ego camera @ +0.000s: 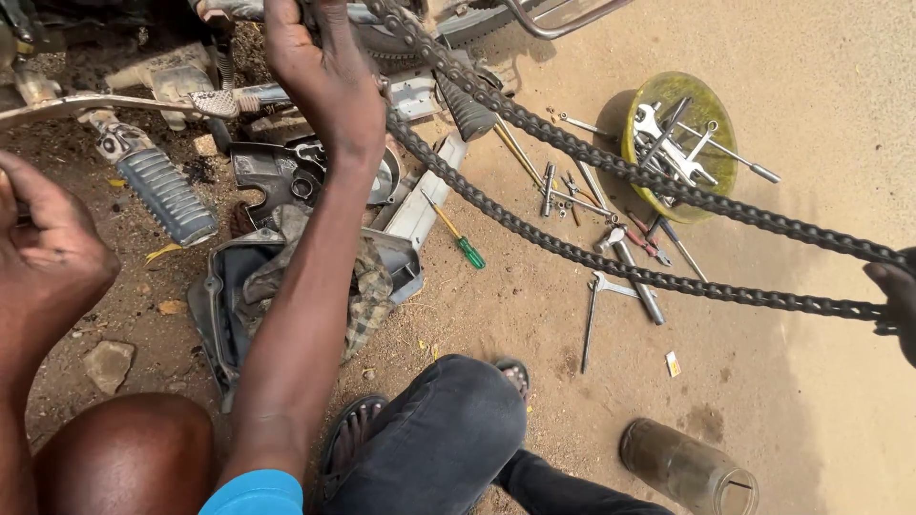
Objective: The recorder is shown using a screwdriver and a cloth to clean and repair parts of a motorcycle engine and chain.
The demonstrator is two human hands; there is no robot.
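My right hand (320,76) reaches up to the underside of a motorcycle (181,81) and is closed around a long, dark drive chain (592,153) near the top of the view. The chain runs in two lines down to the right edge. There another person's hand (897,296) holds its far end. My left hand (48,257) is at the left edge, fingers curled into a fist, apart from the chain. I cannot see anything in it. A ribbed footpeg (167,191) hangs just right of that hand.
A yellow bowl (711,100) of wrenches sits at the upper right. Loose wrenches (592,315), red pliers (649,243) and a green-handled screwdriver (458,238) lie on the sand. A glass jar (687,472) lies at the bottom right. Another person's jeans leg (448,429) and grey cover parts (420,200) are in the middle.
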